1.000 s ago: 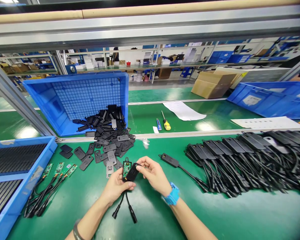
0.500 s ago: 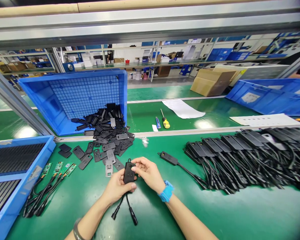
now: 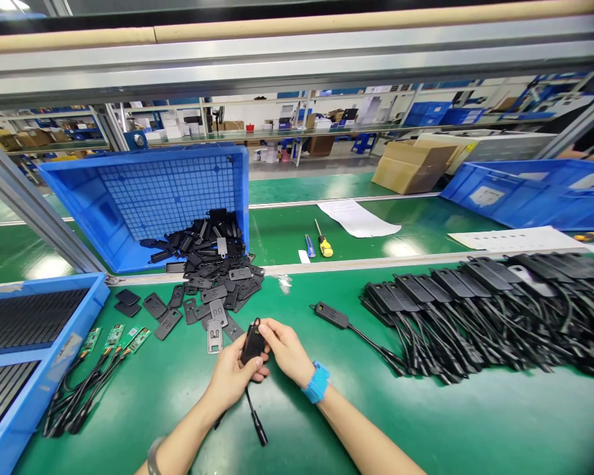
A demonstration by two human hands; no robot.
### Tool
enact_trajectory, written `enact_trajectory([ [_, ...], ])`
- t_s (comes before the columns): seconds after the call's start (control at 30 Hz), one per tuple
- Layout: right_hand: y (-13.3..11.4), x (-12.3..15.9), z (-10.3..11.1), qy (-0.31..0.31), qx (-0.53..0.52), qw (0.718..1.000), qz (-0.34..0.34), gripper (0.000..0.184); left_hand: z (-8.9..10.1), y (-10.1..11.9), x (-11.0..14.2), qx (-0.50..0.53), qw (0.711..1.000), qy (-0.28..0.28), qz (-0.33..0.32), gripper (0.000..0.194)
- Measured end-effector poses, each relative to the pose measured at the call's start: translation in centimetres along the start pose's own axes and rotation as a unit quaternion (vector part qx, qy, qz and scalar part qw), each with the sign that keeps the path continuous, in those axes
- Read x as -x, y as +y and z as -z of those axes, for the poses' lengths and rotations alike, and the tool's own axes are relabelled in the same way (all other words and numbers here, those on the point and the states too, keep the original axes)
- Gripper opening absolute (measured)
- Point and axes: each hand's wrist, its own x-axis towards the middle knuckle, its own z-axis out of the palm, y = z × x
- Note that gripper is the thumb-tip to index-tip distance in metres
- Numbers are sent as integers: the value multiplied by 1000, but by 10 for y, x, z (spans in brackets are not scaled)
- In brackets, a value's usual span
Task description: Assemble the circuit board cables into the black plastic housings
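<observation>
Both my hands are closed around one black plastic module case [image 3: 253,344], held above the green bench. My left hand [image 3: 231,369] wraps its lower left side, thumb across the front. The fingers of my right hand [image 3: 283,346] pinch its upper right edge by the small loop. Two black cables hang from the bottom of the case, and one ends in a round plug [image 3: 260,432]. Just behind my hands lie loose black cover plates [image 3: 214,336]. To the right, a similar module with its cable [image 3: 330,315] rests on the bench.
A tipped blue crate [image 3: 173,191] spills black parts at the back left. Circuit boards with cables [image 3: 113,336] lie left, beside a blue tray [image 3: 74,343] of black pieces. Rows of cabled modules [image 3: 445,287] fill the right. A yellow screwdriver [image 3: 325,247] and blue cutter [image 3: 310,246] lie behind.
The case has turned in my hands, so its front now shows less and sits more tilted. My right hand has shifted slightly left and down; one cable is now mostly hidden behind my left hand.
</observation>
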Motion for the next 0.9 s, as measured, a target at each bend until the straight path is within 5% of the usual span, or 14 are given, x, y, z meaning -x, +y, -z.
enact_trajectory([
  [0.1, 0, 3, -6, 34, 145, 986, 78, 51, -4, -4, -1, 68, 997, -22, -32, 83],
  [0.2, 2, 4, 0, 36, 279, 953, 115, 53, -3, -7, -1, 20, 998, -47, -41, 97],
  [0.27, 6, 3, 14, 49, 389, 915, 101, 50, 3, -5, 0, -69, 996, -13, -59, 88],
  [0.37, 16, 0, 39, 64, 566, 820, 52, 44, 23, 14, 5, -215, 972, 48, -84, 61],
  [0.43, 23, -2, 53, 73, 640, 765, 15, 42, 42, 33, 16, -347, 932, 64, -87, 49],
  [0.53, 27, -2, 61, 110, 676, 728, 8, 43, 78, 61, 42, -577, 802, 155, -23, 37],
  [0.6, 25, 0, 56, 125, 664, 735, 49, 42, 107, 69, 64, -655, 710, 252, 60, 28],
  [0.67, 21, 2, 47, 116, 624, 766, 100, 40, 135, 69, 84, -667, 665, 313, 120, 23],
  [0.8, 10, 6, 25, 39, 443, 882, 154, 34, 174, 59, 114, -659, 651, 337, 167, 19],
  [0.9, 1, 13, 9, -71, 235, 961, 127, 29, 165, 58, 120, -617, 708, 332, 90, 17],
])
